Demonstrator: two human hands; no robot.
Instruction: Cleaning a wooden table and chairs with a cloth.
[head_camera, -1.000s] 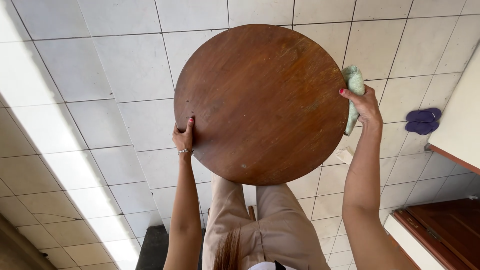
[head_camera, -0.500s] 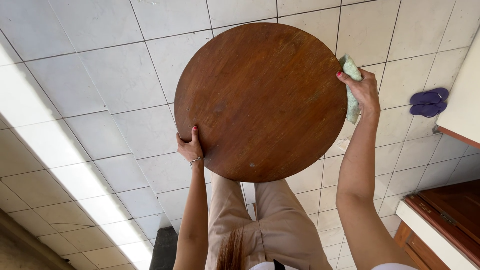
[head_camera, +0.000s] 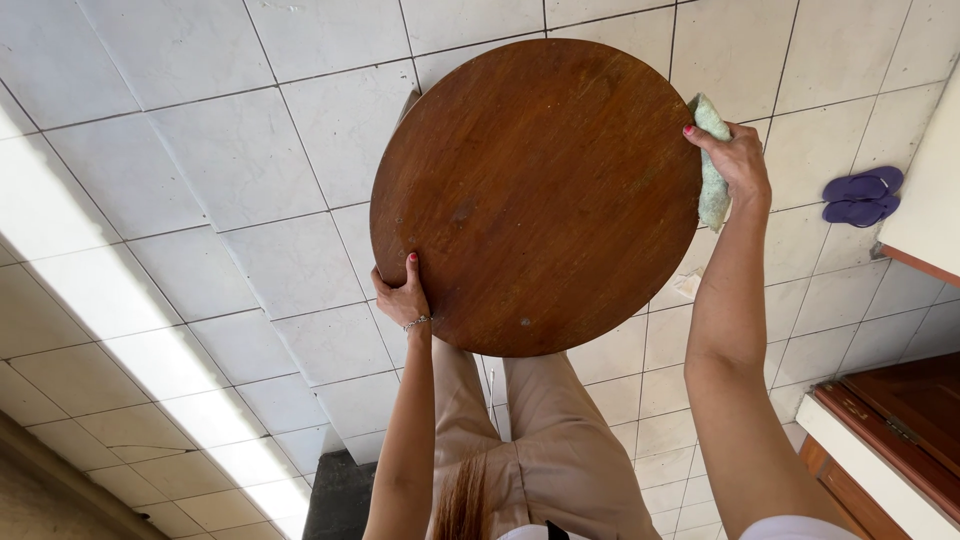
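A round wooden tabletop (head_camera: 535, 195) fills the middle of the view, held up over a pale tiled floor (head_camera: 200, 170) with its dark brown face towards the camera. The left hand (head_camera: 402, 297) grips the lower left rim, thumb lying on the face and fingers curled behind the edge, which looks like the hold that keeps the disc from tipping or turning. The right hand (head_camera: 735, 160) is closed around a folded pale green cloth (head_camera: 711, 175) and presses it against the right edge of the wood; holding the disc steady with one hand would let the other rub the rim with the cloth. A corner of something wooden (head_camera: 408, 103) shows past the upper left rim, but it is too hidden to say what it is. Below are the person's beige trousers (head_camera: 545, 450). A pair of purple sandals (head_camera: 862, 196) lies on the tiles well apart to the right, near a white wall edge (head_camera: 930, 200), and a brown wooden door (head_camera: 900, 420) sits at lower right.
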